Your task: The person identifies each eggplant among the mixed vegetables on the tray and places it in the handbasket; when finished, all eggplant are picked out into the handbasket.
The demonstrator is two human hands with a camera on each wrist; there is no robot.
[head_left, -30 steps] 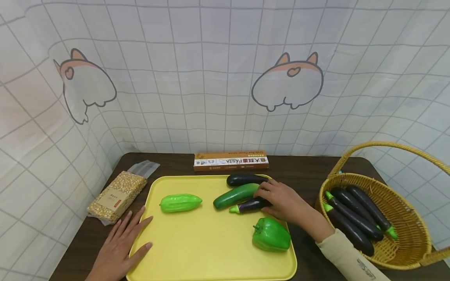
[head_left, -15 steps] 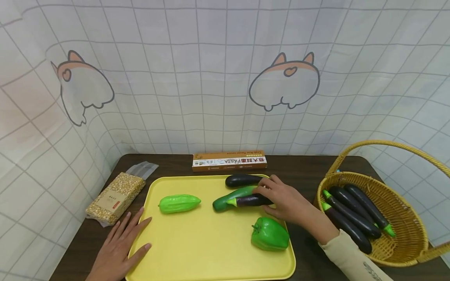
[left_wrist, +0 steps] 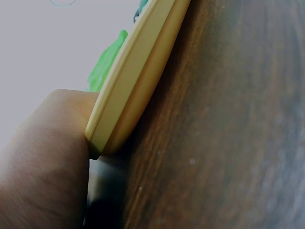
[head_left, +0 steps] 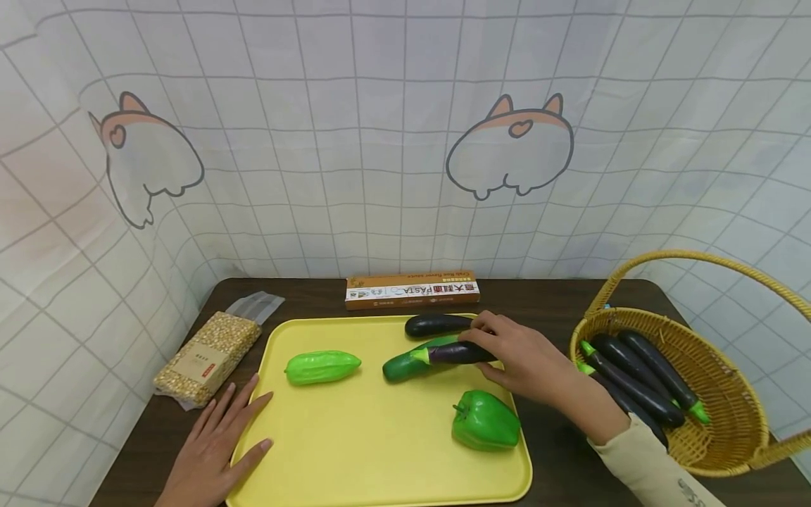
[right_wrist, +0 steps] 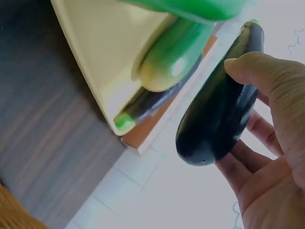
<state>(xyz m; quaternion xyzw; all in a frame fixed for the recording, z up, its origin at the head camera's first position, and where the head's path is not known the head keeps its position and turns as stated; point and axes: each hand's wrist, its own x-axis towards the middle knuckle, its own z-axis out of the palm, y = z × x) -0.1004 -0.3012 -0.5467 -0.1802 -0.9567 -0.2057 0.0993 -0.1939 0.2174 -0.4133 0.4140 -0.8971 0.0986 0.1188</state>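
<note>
My right hand [head_left: 516, 359] grips a dark purple eggplant [head_left: 453, 353] with a green cap, raised just above the yellow tray [head_left: 355, 443]. In the right wrist view the thumb and fingers pinch this eggplant [right_wrist: 217, 109] from both sides, its blunt end free. Behind it on the tray lie a green zucchini [head_left: 400, 367], partly covered, and a second eggplant [head_left: 437, 324]. A green bell pepper [head_left: 486, 422] sits at the tray's right, a light green ridged vegetable [head_left: 323, 367] at its left. With fingers spread, my left hand [head_left: 212, 447] rests at the tray's left rim.
On the right stands a wicker basket [head_left: 738, 401] with a tall handle, holding several eggplants. A pasta box [head_left: 412, 291] lies behind the tray. Left of the tray is a clear bag of yellow kernels [head_left: 212, 355]. A tiled-pattern curtain [head_left: 329, 141] encloses the dark wooden table.
My right hand has lifted the eggplant off the tray and moved it slightly up and to the right. The left hand has stayed in place.
</note>
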